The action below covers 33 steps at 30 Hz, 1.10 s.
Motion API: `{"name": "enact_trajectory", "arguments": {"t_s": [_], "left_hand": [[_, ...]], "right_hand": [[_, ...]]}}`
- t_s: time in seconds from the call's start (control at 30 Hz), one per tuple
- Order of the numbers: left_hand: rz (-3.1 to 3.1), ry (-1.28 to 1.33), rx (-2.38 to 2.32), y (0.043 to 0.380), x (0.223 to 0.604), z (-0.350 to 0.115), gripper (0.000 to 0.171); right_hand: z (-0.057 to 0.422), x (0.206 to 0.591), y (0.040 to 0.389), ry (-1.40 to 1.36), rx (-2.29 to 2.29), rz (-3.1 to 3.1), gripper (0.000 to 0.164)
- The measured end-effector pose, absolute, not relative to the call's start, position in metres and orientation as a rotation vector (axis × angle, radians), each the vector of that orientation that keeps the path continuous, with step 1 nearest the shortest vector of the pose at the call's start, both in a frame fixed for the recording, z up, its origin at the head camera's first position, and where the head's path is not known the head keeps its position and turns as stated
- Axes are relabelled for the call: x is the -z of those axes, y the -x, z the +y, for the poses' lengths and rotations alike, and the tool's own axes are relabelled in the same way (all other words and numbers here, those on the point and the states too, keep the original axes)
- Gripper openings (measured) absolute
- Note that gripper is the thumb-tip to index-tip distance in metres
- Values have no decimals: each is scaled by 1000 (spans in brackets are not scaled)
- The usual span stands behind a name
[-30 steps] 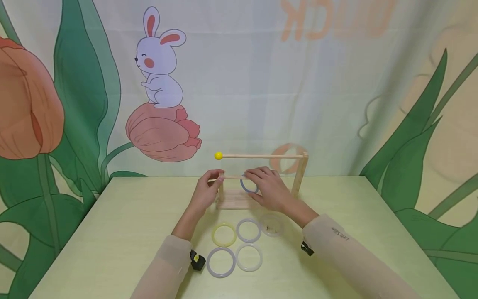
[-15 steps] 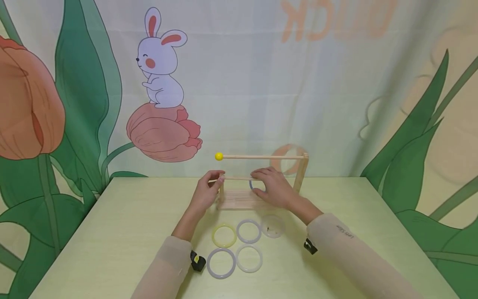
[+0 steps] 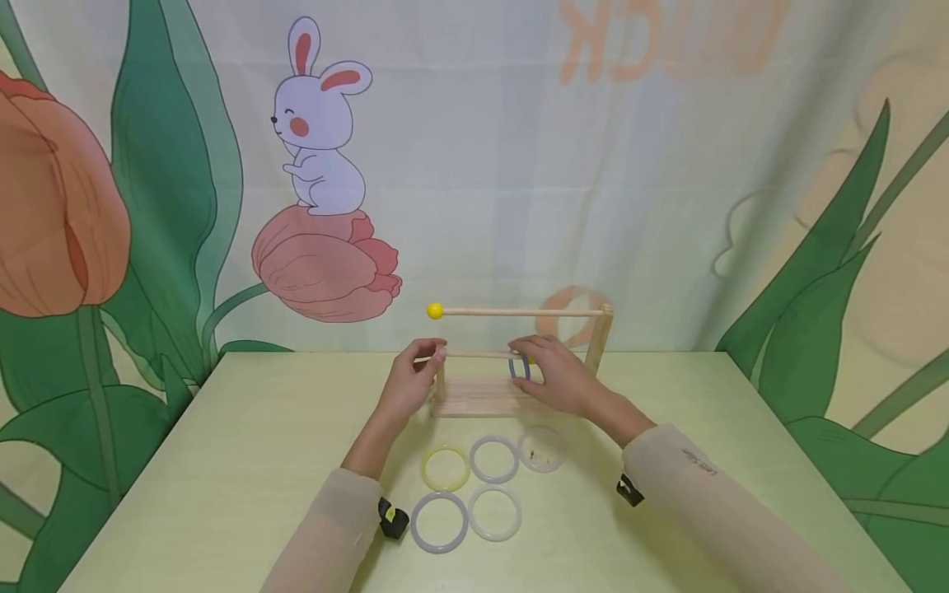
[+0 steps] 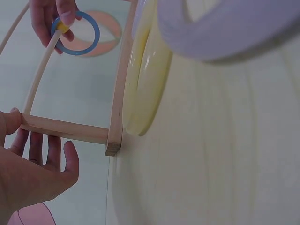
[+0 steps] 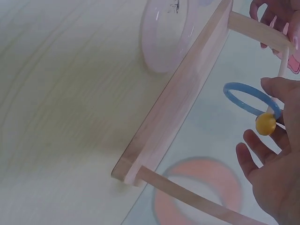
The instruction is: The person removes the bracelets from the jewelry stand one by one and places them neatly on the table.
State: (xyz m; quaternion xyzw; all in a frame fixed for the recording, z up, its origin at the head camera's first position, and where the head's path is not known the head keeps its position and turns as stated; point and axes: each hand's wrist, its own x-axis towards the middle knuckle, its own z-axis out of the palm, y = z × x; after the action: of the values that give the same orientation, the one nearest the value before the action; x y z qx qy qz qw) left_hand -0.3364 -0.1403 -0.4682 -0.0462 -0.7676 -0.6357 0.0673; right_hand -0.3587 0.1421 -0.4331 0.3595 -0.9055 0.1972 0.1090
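Observation:
A wooden stand (image 3: pixel 474 401) has two horizontal rods at different heights, each with a yellow ball at its tip. My left hand (image 3: pixel 409 383) grips the top of its short left post (image 4: pixel 75 130), thumb on one side and fingers on the other. From that post the lower rod (image 3: pixel 474 354) runs right. My right hand (image 3: pixel 559 380) pinches a blue ring (image 5: pixel 243 88) between thumb and fingers. The ring sits around the lower rod, right at its yellow ball (image 5: pixel 266 124). Part of the ring is hidden behind my right fingers.
In front of the stand lie several loose rings: a yellow ring (image 3: pixel 423 467), a purple ring (image 3: pixel 413 521), a pale lilac ring (image 3: pixel 473 459), a whitish ring (image 3: pixel 517 512) and a clear pinkish ring (image 3: pixel 562 449). Above my hands stretches the upper rod (image 3: pixel 511 312). A printed curtain (image 3: pixel 482 165) hangs behind the table.
My right hand has moved the blue ring rightward along the lower rod to its ball end. The left hand keeps its hold on the post; the loose rings stay put.

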Motion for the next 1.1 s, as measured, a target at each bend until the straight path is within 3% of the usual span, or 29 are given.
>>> {"name": "enact_trajectory", "arguments": {"t_s": [0.43,1.1], "left_hand": [[-2310,140,1908,335,468,-141,34],[-2315,136,1906,336,469,-140,34]], "right_hand": [[151,434,359,-1008,-604,-2749,68],[163,430,355,-910,-690,-2706,66]]}}
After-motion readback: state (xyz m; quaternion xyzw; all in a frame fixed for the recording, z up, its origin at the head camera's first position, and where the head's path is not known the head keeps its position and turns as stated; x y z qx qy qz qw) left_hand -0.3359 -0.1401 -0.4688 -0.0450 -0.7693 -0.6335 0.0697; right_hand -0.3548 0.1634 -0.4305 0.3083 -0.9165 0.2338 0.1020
